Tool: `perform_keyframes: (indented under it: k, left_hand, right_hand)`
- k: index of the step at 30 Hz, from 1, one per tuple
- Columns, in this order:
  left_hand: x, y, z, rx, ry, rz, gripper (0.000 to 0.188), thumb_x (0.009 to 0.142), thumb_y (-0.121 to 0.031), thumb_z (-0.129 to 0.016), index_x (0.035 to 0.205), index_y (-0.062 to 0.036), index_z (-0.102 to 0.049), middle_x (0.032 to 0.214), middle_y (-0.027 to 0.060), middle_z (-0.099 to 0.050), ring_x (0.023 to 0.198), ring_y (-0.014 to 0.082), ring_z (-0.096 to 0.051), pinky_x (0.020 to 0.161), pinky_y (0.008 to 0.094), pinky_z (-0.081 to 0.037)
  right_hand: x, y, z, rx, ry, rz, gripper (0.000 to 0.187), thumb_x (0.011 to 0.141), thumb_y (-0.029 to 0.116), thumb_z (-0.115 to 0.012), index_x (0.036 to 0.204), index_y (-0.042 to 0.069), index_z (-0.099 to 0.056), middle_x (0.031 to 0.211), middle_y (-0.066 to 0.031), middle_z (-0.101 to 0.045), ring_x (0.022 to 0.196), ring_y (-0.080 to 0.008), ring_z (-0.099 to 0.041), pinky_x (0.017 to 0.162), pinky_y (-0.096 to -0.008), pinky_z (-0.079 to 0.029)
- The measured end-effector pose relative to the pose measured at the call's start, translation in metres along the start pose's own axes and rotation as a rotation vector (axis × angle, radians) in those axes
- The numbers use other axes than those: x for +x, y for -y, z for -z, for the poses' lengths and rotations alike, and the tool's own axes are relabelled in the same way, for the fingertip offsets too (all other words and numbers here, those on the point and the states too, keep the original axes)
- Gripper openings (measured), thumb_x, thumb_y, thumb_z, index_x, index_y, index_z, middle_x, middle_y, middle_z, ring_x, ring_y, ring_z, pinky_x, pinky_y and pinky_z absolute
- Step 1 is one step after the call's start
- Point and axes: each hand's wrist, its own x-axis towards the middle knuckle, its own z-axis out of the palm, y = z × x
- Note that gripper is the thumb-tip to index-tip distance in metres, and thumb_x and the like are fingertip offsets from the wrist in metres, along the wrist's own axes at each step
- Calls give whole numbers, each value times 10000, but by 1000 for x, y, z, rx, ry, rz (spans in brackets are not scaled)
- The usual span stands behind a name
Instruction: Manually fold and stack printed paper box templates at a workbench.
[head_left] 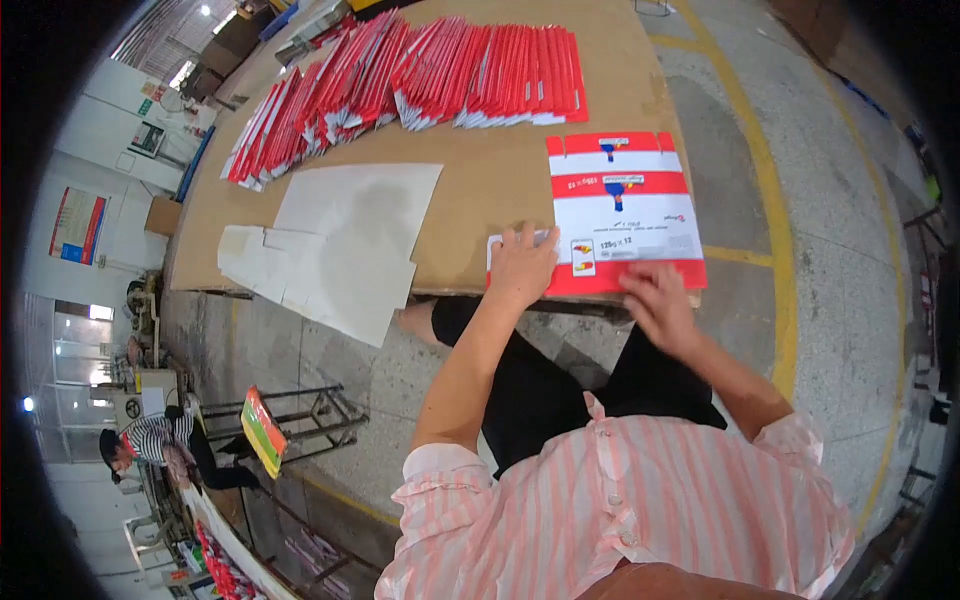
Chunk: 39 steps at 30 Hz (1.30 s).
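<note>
Left hand [524, 266]: fingers spread on left flap of flat red-and-white carton [645, 228].
Right hand [662, 306]: fingers curled at carton's near edge; grip cannot be told.
Carton: table's [492, 185] near right.
Pale cardboard [350, 215]: left.
Folded red cartons [500, 75]: far row.

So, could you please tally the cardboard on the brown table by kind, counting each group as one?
Flat printed carton: 1
Fanned red-and-white row: 1, pieces too tightly packed to count
Pale blank cardboard: 1, layers unclear
Total: 3 groups
</note>
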Motion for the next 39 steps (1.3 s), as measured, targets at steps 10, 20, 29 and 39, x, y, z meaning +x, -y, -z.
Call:
perform_keyframes:
  k: [10, 20, 29, 39]
  left_hand:
    - [-51, -36, 18, -519, -111, -187, 486, 879, -321, -602, 1287, -68, -528, 1036, 199, -598, 958, 377, -597, 796, 453, -496]
    - [-154, 196, 11, 122, 32, 425, 864, 692, -311, -804, 1408, -79, -379, 1323, 224, -466, 1127, 433, -486, 955, 516, -401]
    - [-160, 192, -19, 123, -22, 431, 864, 643, -46, -615, 1453, -103, -319, 1427, 274, -334, 1204, 542, -390, 1010, 572, -359]
    - [-182, 238, 17, -127, 130, 434, 520, 738, -34, -566, 1258, -30, -544, 1245, 228, -569, 1122, 396, -543, 970, 459, -430]
  right_hand:
    - [-23, 34, 27, 1315, -205, -913, 316, 819, 120, -657, 1108, -4, -624, 1002, -89, -690, 805, -186, -669, 686, -324, -554]
    - [83, -234, 172, 310, 152, -795, 469, 744, 9, -660, 1206, 79, -634, 793, -58, -641, 720, -137, -593, 636, -320, -499]
    - [321, -292, 1, 118, -354, -710, 349, 743, 112, -577, 1067, 99, -706, 972, -218, -680, 917, -348, -670, 815, -446, -528]
    - [291, -205, -28, 13, -73, -586, 333, 889, 294, -527, 1105, 79, -661, 1088, -150, -672, 1006, -320, -642, 851, -428, -506]
